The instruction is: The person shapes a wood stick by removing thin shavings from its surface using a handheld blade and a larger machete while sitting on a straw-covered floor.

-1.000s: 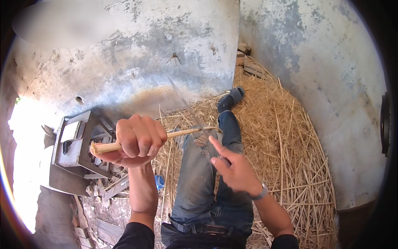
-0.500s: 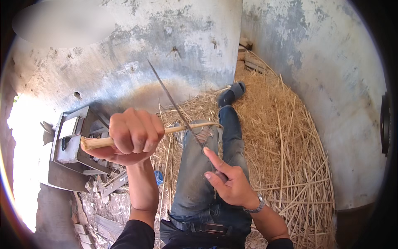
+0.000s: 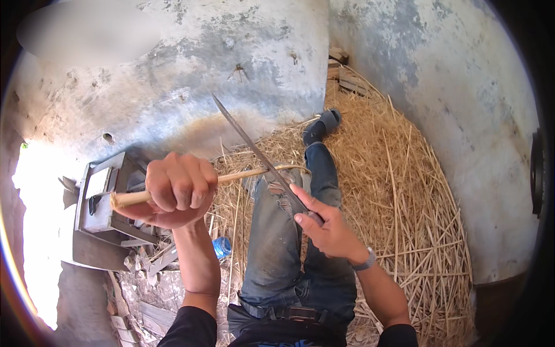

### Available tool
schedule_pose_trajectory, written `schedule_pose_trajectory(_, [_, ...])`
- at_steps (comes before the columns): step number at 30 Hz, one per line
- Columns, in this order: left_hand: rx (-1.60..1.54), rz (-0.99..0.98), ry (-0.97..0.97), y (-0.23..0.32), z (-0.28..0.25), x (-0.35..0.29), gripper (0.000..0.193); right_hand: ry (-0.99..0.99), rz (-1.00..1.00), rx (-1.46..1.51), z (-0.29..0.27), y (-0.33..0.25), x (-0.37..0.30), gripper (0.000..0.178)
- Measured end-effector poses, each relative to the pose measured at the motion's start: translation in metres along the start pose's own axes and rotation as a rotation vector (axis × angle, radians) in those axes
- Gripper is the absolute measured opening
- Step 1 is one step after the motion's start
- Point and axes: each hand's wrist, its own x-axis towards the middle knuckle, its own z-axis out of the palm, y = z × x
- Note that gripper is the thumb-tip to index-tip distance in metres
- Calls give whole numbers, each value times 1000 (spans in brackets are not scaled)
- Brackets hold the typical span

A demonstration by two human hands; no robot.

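Watching remotely, I have a mottled grey-white plaster wall (image 3: 277, 34) behind a broad heap of pale yellow straw (image 3: 370, 144), then worn blue jeans (image 3: 263, 248) with a torn knee. Above that knee reaches a slender pale wooden stick (image 3: 240, 174), crossed by a long dark metal blade (image 3: 254, 146). My left grip (image 3: 182, 188) is curled tightly round the stick; my right grip (image 3: 329, 231) is closed on the knife's base. The edge could skid toward knuckles or knee if the stick twists. Fingers mostly hide the handle, and I can't tell whether blade and stick touch
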Motion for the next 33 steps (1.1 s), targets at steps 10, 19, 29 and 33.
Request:
schedule_pose_trajectory(10, [-25,0,-60,4,0,-4,76,60,27,-102,8,12,3,61])
schedule_pose_trajectory(19, [-71,-6,-52,-3,-1,2,76,14,-76,-14,27,-7,-21,61])
schedule_pose_trajectory(29, [-34,-5,-19,-3,3,4,76,108,-16,69,22,2,-28,61])
schedule_pose_trajectory(33, [-26,-32,-85,0,1,3,76,-98,11,76,15,-28,-21,61])
